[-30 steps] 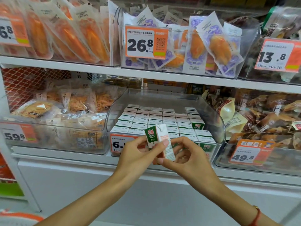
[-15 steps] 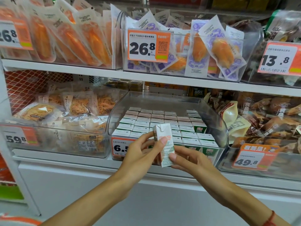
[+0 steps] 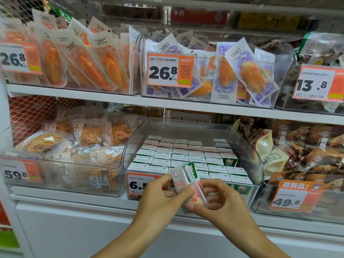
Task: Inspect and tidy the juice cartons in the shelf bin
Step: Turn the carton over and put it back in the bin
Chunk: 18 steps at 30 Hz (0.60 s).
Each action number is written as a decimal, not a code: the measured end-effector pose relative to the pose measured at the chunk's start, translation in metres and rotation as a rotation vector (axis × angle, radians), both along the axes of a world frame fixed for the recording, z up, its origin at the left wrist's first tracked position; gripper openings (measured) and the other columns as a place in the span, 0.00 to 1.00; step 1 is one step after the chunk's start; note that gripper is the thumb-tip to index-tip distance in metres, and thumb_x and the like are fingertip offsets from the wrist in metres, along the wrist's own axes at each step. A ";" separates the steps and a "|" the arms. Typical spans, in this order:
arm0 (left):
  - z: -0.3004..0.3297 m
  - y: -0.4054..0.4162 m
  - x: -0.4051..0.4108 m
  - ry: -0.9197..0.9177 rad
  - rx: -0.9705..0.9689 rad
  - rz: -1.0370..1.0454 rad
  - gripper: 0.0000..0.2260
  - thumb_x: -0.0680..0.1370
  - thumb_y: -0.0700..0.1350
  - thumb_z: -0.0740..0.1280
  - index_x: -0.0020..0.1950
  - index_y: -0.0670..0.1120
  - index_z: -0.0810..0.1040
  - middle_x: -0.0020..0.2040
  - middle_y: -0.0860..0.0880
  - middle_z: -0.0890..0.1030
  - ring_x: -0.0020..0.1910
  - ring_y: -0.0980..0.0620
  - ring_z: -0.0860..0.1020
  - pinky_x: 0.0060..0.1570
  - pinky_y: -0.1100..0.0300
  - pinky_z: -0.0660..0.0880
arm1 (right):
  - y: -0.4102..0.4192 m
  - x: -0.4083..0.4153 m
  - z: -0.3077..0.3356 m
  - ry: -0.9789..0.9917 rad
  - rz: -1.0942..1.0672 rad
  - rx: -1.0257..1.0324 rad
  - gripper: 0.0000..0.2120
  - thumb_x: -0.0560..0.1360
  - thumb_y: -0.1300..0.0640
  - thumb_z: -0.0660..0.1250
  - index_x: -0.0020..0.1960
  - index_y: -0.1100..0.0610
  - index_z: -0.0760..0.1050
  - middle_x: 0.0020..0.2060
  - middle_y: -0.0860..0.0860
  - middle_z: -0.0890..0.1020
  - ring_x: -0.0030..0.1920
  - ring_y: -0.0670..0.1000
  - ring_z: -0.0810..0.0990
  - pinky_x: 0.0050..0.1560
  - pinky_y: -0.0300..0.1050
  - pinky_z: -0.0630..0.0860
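Note:
A small white, green and red juice carton (image 3: 188,180) with a straw taped along its side is tilted in front of the clear shelf bin (image 3: 247,146). My left hand (image 3: 160,198) grips its left side and my right hand (image 3: 221,200) pinches its lower right end. Both hands hold it just below the bin's front edge. Inside the bin stand several rows of matching cartons (image 3: 178,155), tops up. One carton (image 3: 229,161) at the right shows its green "100%" face, raised above its neighbours.
A price tag reading 6.5 (image 3: 138,183) is partly covered by my left hand. Clear bins of packaged snacks (image 3: 61,161) flank the juice bin left and right (image 3: 307,155). An upper shelf (image 3: 167,103) with hanging packets overhangs the bin.
The carton has been turned in my hands: it went from upright to tilted, now showing the straw side. Both hands have dropped slightly in front of the bin.

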State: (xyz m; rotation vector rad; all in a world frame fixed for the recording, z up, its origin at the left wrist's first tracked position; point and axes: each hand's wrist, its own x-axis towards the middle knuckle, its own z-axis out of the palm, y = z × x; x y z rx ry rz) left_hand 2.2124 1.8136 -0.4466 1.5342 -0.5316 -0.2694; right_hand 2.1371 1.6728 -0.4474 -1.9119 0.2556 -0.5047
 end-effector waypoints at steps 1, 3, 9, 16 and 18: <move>0.000 0.001 0.001 0.009 -0.005 0.013 0.09 0.74 0.45 0.74 0.53 0.51 0.82 0.43 0.53 0.87 0.43 0.54 0.85 0.51 0.57 0.81 | -0.001 0.001 -0.001 0.007 0.013 -0.020 0.24 0.57 0.51 0.84 0.49 0.49 0.79 0.40 0.43 0.84 0.37 0.44 0.82 0.41 0.39 0.79; 0.001 0.002 0.004 0.034 -0.022 0.010 0.08 0.75 0.44 0.72 0.53 0.52 0.82 0.44 0.55 0.87 0.44 0.56 0.85 0.51 0.60 0.81 | -0.005 0.002 0.000 0.018 0.062 0.024 0.23 0.57 0.49 0.82 0.49 0.51 0.79 0.39 0.46 0.84 0.36 0.44 0.81 0.41 0.37 0.78; 0.009 0.006 0.005 0.103 -0.050 -0.078 0.10 0.80 0.42 0.65 0.59 0.53 0.80 0.55 0.52 0.85 0.52 0.56 0.83 0.54 0.60 0.80 | -0.020 0.000 0.008 0.161 0.287 0.314 0.18 0.67 0.46 0.71 0.56 0.47 0.82 0.52 0.47 0.86 0.54 0.47 0.84 0.53 0.38 0.80; 0.006 0.004 0.002 0.104 -0.132 -0.073 0.10 0.79 0.42 0.67 0.58 0.52 0.80 0.49 0.52 0.86 0.47 0.53 0.85 0.44 0.62 0.81 | -0.014 -0.002 0.012 0.019 0.253 0.355 0.12 0.64 0.51 0.73 0.47 0.49 0.86 0.45 0.53 0.87 0.47 0.50 0.86 0.46 0.36 0.80; 0.002 0.003 0.004 0.068 -0.138 0.008 0.10 0.77 0.41 0.69 0.55 0.54 0.82 0.49 0.51 0.86 0.48 0.52 0.85 0.51 0.54 0.81 | -0.010 -0.002 0.013 -0.027 0.174 0.279 0.11 0.63 0.52 0.74 0.45 0.50 0.85 0.41 0.50 0.87 0.43 0.48 0.86 0.43 0.35 0.79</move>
